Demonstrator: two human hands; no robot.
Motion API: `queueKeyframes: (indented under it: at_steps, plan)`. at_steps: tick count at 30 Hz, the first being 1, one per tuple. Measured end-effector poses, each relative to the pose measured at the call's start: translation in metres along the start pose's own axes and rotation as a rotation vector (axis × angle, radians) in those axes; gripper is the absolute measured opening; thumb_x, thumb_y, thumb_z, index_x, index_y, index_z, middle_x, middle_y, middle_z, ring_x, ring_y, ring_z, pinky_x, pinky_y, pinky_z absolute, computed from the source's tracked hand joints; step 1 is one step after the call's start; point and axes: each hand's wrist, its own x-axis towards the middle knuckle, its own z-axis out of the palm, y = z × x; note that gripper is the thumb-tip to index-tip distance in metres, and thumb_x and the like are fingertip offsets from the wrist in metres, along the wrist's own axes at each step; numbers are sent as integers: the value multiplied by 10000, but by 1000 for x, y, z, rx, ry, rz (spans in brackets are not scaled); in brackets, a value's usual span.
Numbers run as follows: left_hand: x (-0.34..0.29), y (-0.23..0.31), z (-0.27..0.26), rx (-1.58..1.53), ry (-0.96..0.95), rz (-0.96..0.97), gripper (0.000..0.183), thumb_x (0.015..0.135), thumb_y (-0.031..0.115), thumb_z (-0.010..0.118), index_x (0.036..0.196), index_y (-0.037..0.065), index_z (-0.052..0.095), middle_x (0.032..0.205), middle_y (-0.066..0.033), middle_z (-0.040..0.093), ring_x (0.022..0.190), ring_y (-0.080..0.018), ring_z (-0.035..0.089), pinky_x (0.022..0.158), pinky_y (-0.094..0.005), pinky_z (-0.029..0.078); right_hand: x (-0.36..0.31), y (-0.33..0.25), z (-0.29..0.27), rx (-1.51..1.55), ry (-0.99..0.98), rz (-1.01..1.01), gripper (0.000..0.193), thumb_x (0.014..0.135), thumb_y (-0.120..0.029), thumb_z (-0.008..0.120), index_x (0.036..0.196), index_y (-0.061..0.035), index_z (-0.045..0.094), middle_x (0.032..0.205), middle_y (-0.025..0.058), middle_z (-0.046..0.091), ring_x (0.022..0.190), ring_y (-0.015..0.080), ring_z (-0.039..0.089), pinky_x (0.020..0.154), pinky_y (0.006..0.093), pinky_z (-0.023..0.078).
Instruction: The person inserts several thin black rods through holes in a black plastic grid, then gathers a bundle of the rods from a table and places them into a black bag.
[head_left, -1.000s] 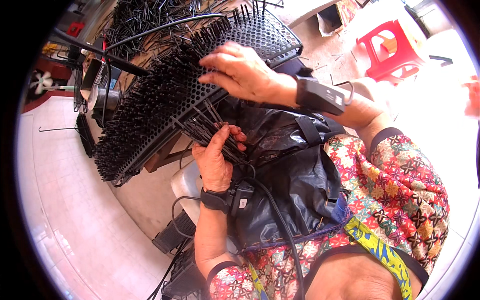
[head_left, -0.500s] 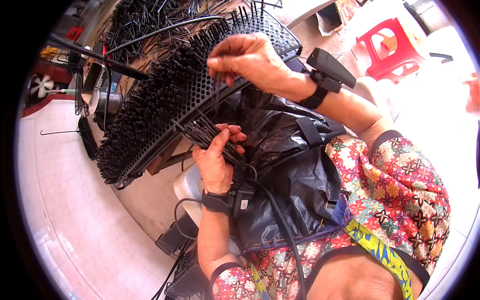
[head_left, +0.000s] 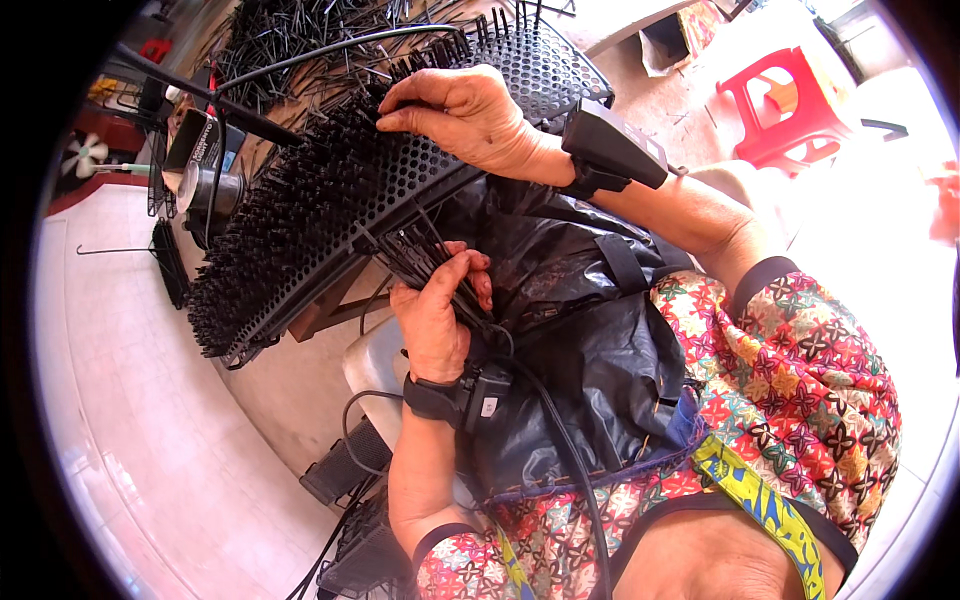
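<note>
Perforated black rack (head_left: 545,65) slants across the upper left of the frame, crowded with black pins (head_left: 290,200) that its holes presumably keep standing apart. Near the frame's centre, the left hand (head_left: 435,310) has its grip closed round a bundle of thin black rods (head_left: 412,258), ends fanned toward the rack, probably for easy reach. The right hand (head_left: 465,115) hovers over the pins, grip nearly pinched; whether it holds anything, I cannot tell.

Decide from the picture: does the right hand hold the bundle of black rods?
No: the left hand grips that bundle, while the right hand is over the perforated black rack.
</note>
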Motion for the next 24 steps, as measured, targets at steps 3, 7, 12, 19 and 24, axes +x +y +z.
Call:
queueKeyframes:
  at_steps: [3, 7, 12, 19, 24]
  plan:
    - [-2, 2, 3, 23, 8, -5, 110, 742, 36, 550, 837, -12, 524, 704, -123, 586, 499, -149, 526, 412, -246, 415, 3, 1, -1, -115, -85, -114, 127, 726, -85, 628, 827, -12, 602, 711, 81, 607, 618, 120, 580, 552, 214, 453]
    - [-1, 2, 0, 30, -19, -34, 141, 756, 39, 530, 888, -9, 513, 741, -122, 579, 536, -154, 536, 442, -249, 423, 11, 4, 4, -283, -130, -248, 131, 724, -128, 627, 767, -11, 586, 636, 107, 565, 571, 244, 569, 500, 292, 447]
    - [0, 1, 1, 2, 15, -36, 122, 739, 39, 538, 850, -8, 518, 699, -125, 582, 506, -143, 524, 421, -247, 423, 29, -1, 13, -676, -419, -284, 157, 726, -182, 577, 702, -26, 568, 582, 120, 538, 582, 291, 565, 498, 333, 457]
    - [-1, 3, 1, 1, -21, -27, 126, 746, 33, 526, 865, -5, 515, 712, -126, 579, 520, -147, 528, 432, -247, 427, 36, -23, 11, -912, -614, -422, 126, 676, -116, 548, 637, -2, 514, 541, 129, 523, 550, 292, 573, 454, 355, 454]
    - [0, 2, 0, -4, -56, -37, 132, 758, 35, 524, 883, -6, 514, 731, -125, 576, 524, -154, 531, 444, -245, 427, 23, -11, 5, -642, -412, -214, 217, 750, -194, 561, 704, 18, 548, 579, 144, 547, 555, 299, 573, 461, 348, 447]
